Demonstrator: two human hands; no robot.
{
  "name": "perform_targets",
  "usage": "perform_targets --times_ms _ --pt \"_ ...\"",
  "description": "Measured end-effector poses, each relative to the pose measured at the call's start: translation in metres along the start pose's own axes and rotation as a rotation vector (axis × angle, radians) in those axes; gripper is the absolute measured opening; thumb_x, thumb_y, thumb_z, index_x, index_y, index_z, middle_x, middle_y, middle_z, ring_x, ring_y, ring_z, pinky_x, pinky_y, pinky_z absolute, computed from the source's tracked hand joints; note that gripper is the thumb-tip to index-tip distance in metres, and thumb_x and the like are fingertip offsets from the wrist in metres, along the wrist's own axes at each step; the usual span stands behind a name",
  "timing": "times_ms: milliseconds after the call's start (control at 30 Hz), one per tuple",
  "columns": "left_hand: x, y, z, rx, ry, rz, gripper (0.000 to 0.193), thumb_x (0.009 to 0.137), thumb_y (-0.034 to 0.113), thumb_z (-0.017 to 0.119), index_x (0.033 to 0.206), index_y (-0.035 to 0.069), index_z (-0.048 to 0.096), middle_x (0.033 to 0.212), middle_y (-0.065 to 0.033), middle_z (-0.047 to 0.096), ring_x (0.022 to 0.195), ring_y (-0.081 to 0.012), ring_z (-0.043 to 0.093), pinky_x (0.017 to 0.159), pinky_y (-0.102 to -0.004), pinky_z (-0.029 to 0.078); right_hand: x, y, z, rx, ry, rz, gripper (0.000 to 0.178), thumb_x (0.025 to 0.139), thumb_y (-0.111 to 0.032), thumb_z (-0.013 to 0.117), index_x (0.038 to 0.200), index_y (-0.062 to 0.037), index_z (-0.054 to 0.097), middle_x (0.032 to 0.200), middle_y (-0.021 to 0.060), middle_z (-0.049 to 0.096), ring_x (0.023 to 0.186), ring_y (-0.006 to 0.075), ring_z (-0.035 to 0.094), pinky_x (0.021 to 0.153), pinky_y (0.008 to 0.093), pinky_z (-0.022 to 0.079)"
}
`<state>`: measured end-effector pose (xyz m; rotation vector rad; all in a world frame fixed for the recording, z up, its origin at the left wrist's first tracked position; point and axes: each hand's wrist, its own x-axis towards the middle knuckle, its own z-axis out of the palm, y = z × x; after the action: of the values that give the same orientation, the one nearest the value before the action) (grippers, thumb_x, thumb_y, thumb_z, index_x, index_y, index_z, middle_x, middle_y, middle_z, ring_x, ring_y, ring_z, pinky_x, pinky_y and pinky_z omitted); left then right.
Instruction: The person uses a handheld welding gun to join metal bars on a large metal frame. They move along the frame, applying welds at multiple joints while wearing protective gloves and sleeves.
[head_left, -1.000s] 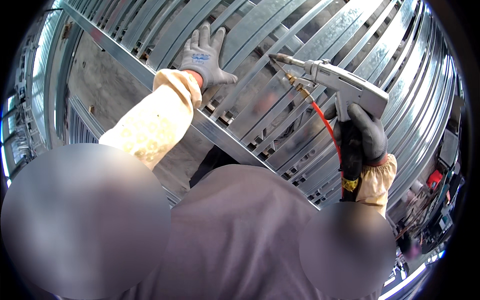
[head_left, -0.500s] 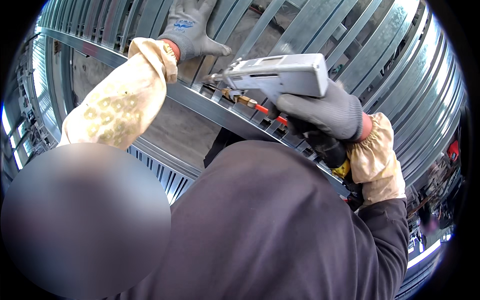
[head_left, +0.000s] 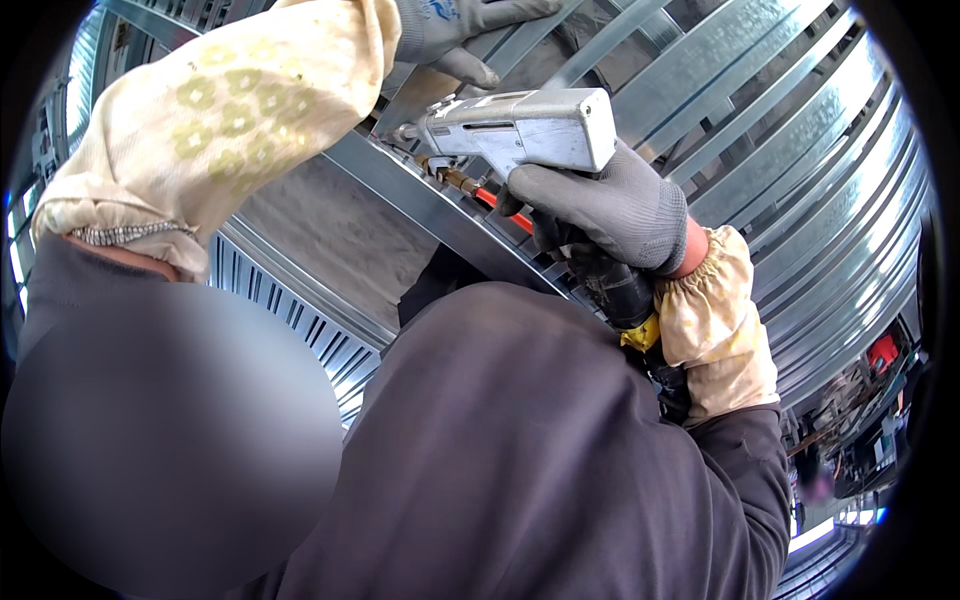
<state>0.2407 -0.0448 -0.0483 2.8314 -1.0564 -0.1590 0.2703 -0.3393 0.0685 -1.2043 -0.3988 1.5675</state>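
My right hand [head_left: 630,215], in a grey knit glove, is wrapped round the grip of a silver pistol-shaped air tool [head_left: 540,125]. The tool's nose points left, close to the edge of a steel channel [head_left: 420,210]; I cannot tell whether it touches. A brass fitting [head_left: 458,180] and a red hose [head_left: 512,212] show below the tool. Under the same hand runs a black cylinder [head_left: 612,288] with a yellow band; how it joins the tool is hidden. My left hand [head_left: 435,30], also gloved, lies with fingers apart over the metal strips at the top edge, partly cut off.
Rows of galvanized steel profiles [head_left: 770,190] spread across the upper right. A slotted metal rail [head_left: 290,285] runs beside a grey floor [head_left: 330,230] at lower left. Cluttered items with a red piece [head_left: 882,352] stand at far right.
The right hand and air tool have shifted left and slightly up in the picture. My left forearm reaches further up and right, its hand now partly out of view.
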Motion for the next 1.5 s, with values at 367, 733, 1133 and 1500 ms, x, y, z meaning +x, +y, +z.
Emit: perform_targets --times_ms 367,733,1133,1500 --pt "0.007 -0.011 0.002 -0.102 0.213 0.113 0.106 0.075 0.070 0.067 0.154 0.005 0.040 0.158 -0.0264 0.037 0.146 -0.0463 0.034 0.120 -0.0602 0.024 0.020 0.004 -0.005 0.021 0.010 0.159 0.037 0.097 -0.026 0.070 0.122 0.0015 0.068 0.091 0.0004 0.070 0.071 0.0050 0.062 0.059 0.0217 0.051" --pt "0.008 -0.015 0.006 -0.103 0.233 0.114 0.103 0.077 0.068 0.067 0.154 0.005 0.040 0.158 -0.0267 0.037 0.146 -0.0459 0.034 0.121 -0.0588 0.023 0.029 0.032 -0.007 -0.040 0.066 -0.036 0.040 0.098 -0.024 0.068 0.127 0.0024 0.065 0.095 0.0025 0.071 0.073 0.0060 0.064 0.059 0.0220 0.052" --pt "-0.003 -0.005 -0.002 -0.099 0.208 0.077 0.103 0.078 0.069 0.066 0.155 0.006 0.038 0.160 -0.0261 0.034 0.148 -0.0452 0.032 0.122 -0.0585 0.021 0.022 0.005 -0.001 0.018 -0.004 0.207 0.042 0.099 -0.027 0.069 0.128 0.0018 0.064 0.091 0.0039 0.071 0.069 0.0072 0.066 0.055 0.0218 0.053" --pt "-0.006 -0.004 -0.003 -0.103 0.194 0.062 0.103 0.080 0.069 0.064 0.157 0.007 0.037 0.161 -0.0256 0.033 0.149 -0.0445 0.029 0.123 -0.0583 0.019 0.018 -0.002 0.002 0.002 -0.002 0.242 0.043 0.099 -0.030 0.069 0.128 0.0015 0.064 0.089 0.0048 0.072 0.066 0.0075 0.066 0.055 0.0221 0.053"
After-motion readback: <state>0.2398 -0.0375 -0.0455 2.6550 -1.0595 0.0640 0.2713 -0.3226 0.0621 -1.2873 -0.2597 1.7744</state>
